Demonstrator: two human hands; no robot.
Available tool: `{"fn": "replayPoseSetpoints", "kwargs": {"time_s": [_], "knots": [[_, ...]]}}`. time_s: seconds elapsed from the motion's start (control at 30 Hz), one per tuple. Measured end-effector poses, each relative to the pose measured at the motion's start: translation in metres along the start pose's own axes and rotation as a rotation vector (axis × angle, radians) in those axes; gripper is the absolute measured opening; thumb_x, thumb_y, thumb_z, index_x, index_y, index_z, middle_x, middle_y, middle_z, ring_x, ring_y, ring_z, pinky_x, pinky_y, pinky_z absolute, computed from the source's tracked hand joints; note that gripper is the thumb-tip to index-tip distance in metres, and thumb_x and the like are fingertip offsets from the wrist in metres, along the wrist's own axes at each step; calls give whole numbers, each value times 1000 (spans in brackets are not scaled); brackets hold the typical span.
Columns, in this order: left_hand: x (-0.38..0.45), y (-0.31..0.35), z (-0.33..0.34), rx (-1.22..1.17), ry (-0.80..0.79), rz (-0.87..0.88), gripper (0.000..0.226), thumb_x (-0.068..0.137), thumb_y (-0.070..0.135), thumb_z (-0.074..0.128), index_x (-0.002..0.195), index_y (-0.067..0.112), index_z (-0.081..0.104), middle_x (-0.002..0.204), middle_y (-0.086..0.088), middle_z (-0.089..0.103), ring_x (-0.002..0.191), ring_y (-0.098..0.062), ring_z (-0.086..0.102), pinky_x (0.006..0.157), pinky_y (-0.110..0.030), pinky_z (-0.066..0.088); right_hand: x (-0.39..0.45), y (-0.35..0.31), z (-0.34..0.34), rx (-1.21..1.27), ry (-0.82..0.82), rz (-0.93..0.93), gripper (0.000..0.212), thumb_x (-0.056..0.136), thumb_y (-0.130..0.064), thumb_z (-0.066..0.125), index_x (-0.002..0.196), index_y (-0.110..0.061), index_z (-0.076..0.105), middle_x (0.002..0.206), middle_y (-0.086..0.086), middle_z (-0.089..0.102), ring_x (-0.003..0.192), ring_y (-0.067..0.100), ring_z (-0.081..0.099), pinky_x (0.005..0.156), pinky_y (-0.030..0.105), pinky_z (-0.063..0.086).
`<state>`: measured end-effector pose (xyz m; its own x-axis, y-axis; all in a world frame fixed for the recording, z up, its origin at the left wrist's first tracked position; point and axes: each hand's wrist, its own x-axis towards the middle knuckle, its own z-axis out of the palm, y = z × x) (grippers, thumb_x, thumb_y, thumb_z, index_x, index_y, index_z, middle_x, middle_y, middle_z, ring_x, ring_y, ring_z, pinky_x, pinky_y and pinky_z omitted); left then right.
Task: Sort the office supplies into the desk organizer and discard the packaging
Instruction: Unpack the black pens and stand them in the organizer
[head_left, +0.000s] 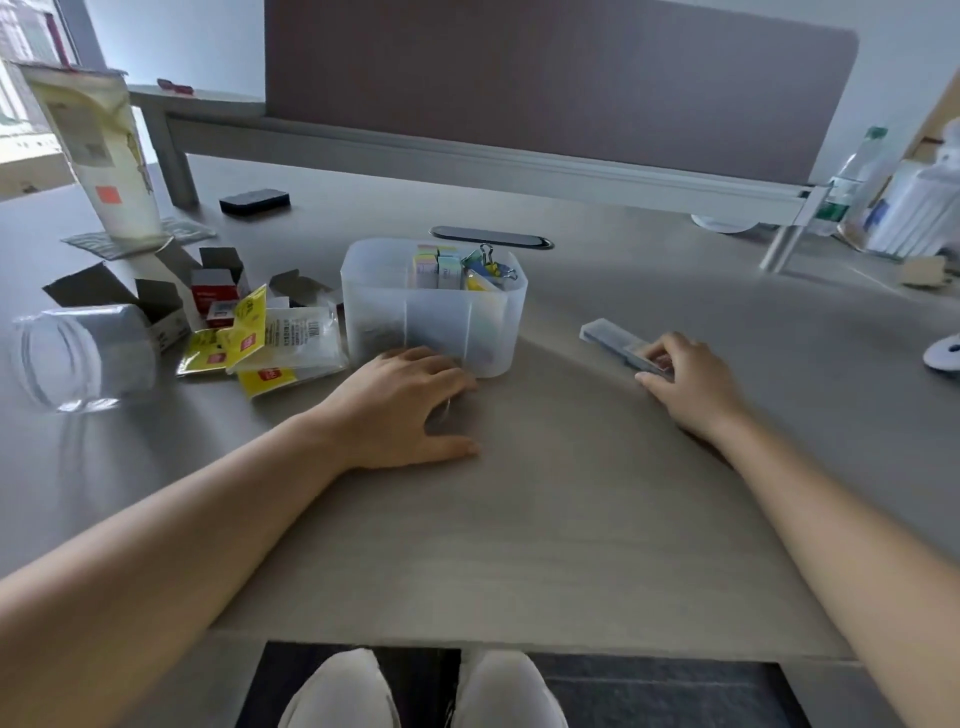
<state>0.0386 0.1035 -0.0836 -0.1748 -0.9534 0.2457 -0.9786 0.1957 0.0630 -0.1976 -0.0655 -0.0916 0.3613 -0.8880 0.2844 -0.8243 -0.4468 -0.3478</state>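
The front compartments of the frosted organizer (434, 306) are too cloudy to read; only its back section shows small pastel boxes (439, 267) and a few binder clips (491, 265), too bunched to count. The left hand (402, 405) lies palm down on the desk (519, 519) just in front of the organizer, fingers loosely curled, fingertips touching its base; something small seems to sit under the palm, but I cannot tell whether it is gripped. The right hand (685, 384), right of the organizer, arches over one clear flat case (621, 343), its fingers pressing the near end. Left of the organizer lie several yellow-labelled plastic wrappers (270, 343), opened cardboard boxes (156, 301) and one clear tub (78, 356) on its side.
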Motion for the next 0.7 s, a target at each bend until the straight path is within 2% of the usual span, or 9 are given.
{"fn": "replayPoseSetpoints", "kwargs": {"time_s": [0.1, 0.2, 0.33, 0.43, 0.53, 0.6, 0.7], "knots": [[-5, 0, -2, 47, -19, -30, 63, 74, 65, 43, 121, 23, 51, 126, 1, 55, 120, -17, 46, 101, -28, 33, -27, -6, -7, 100, -1, -44, 21, 79, -10, 61, 99, -8, 57, 113, 18, 57, 104, 31, 52, 77, 27, 33], [-13, -2, -5, 96, -24, -65, 50, 82, 55, 47, 119, 21, 52, 129, 1, 52, 122, -18, 44, 102, -28, 32, -50, -20, -13, 149, -38, -123, 26, 76, -7, 61, 102, -8, 57, 109, 13, 58, 101, 28, 52, 75, 27, 34], [-33, -12, -11, 102, -47, -149, 55, 82, 59, 44, 119, 19, 52, 127, -2, 53, 119, -20, 47, 97, -31, 40, -69, -45, -15, 223, -110, -219, 30, 72, -3, 63, 102, -10, 59, 97, 5, 55, 88, 17, 48, 66, 20, 29], [-49, -21, -14, 103, -52, -206, 56, 82, 57, 46, 120, 17, 51, 129, -4, 51, 121, -21, 44, 98, -32, 40, -76, -63, -12, 286, -152, -265, 31, 72, -4, 64, 100, -14, 59, 94, 1, 55, 87, 17, 51, 68, 19, 32], [-60, -23, -19, 44, -6, -265, 76, 69, 73, 40, 121, 18, 51, 132, -4, 50, 125, -20, 41, 100, -36, 40, -78, -83, -10, 366, -191, -301, 31, 72, -8, 65, 97, -24, 56, 94, -4, 57, 87, 15, 53, 75, 23, 38], [-59, -18, -22, -72, 66, -292, 86, 61, 77, 47, 125, 19, 49, 134, -3, 49, 125, -20, 40, 102, -35, 38, -78, -96, -9, 419, -211, -329, 32, 70, -13, 66, 95, -29, 55, 92, -7, 58, 86, 12, 55, 75, 22, 42], [-47, -6, -24, -263, 101, -316, 75, 67, 50, 68, 131, 22, 41, 136, 0, 46, 122, -16, 41, 95, -27, 35, -77, -111, -5, 493, -230, -374, 33, 70, -7, 66, 92, -28, 55, 90, -9, 59, 84, 8, 54, 73, 8, 39]]}}
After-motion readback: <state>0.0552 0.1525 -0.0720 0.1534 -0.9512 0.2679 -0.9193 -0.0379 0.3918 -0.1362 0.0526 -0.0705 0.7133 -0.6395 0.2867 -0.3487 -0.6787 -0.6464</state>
